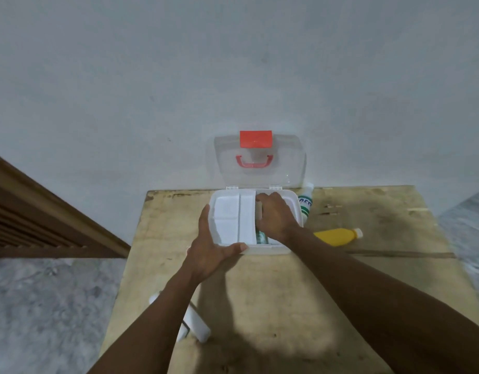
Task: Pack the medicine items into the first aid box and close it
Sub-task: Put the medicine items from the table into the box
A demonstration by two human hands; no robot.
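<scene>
Head view looks down on the desk (pixel 287 306), where the first aid box (pixel 262 250) stands open at the far edge against the wall, its clear lid (pixel 284 163) tipped upright behind it with the red latch (pixel 255 139) at the top and the red handle (pixel 254 161) below. My left hand (pixel 211 255) braces the box's near left corner: the fingers lie straight along the left wall and the thumb stretches along the front rim, clasping nothing. My right hand (pixel 276 214) reaches down into the right part of the box, fingers curled round a tan roll (pixel 259 211) just beside the white divided tray (pixel 230 220) that fills the left part. Something green (pixel 261 236) shows in the box below that hand; I cannot tell what it is. A green-and-white bottle (pixel 305 203) lies just outside the box's right wall, and a yellow bottle (pixel 338 236) lies on its side nearer to me, beyond my right forearm. A white item (pixel 199 325) lies on the desk's near left part, partly hidden under my left forearm.
</scene>
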